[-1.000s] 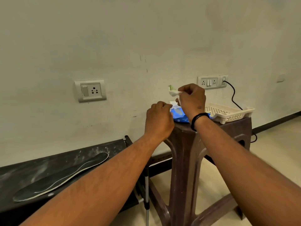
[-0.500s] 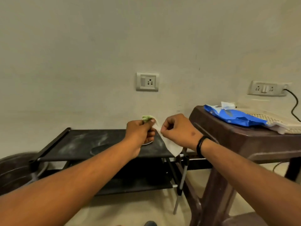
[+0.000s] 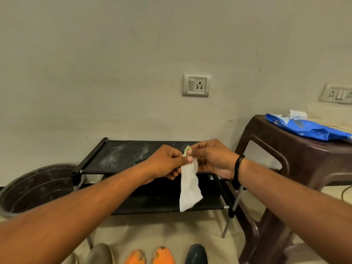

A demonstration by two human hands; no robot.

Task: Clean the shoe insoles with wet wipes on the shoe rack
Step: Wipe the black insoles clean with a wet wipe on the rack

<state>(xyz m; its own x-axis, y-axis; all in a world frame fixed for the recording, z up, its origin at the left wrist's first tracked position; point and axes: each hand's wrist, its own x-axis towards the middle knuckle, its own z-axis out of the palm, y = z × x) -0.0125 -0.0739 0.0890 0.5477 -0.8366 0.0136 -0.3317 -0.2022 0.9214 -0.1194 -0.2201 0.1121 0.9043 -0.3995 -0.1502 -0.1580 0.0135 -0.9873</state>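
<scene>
- A white wet wipe (image 3: 189, 184) hangs in the air in front of the shoe rack (image 3: 122, 155), its long axis running straight up and down, its free end pointing at the floor.
- The wipe is a narrow, partly folded strip, pale and lightly textured, with a small greenish twisted tip at the top.
- The left hand (image 3: 165, 163) pinches the wipe near its top edge, thumb and fingers curled onto it.
- The right hand (image 3: 211, 159) pinches the same top end from the other side, fingers clamped on the greenish tip. A black band sits on that wrist.
- Both hands are held close together, just above the top shelf of the rack.
- The rack is black, with two fabric shelves on metal legs; the top shelf is streaked with pale dust.
- A dark shape on the top shelf lies behind the hands; only a sliver shows, so I cannot tell what it is.
- To the right stands a brown plastic stool (image 3: 297, 155) with a blue pack of wipes (image 3: 308, 128) on top, its flap lifted. The picture's edge cuts off the pack's far end.
- A dark round tub (image 3: 36, 187) sits on the floor to the left of the rack, partly cut off.
- Shoe toes (image 3: 148, 255) line the bottom edge: grey, two orange, one dark; only their tips show.
</scene>
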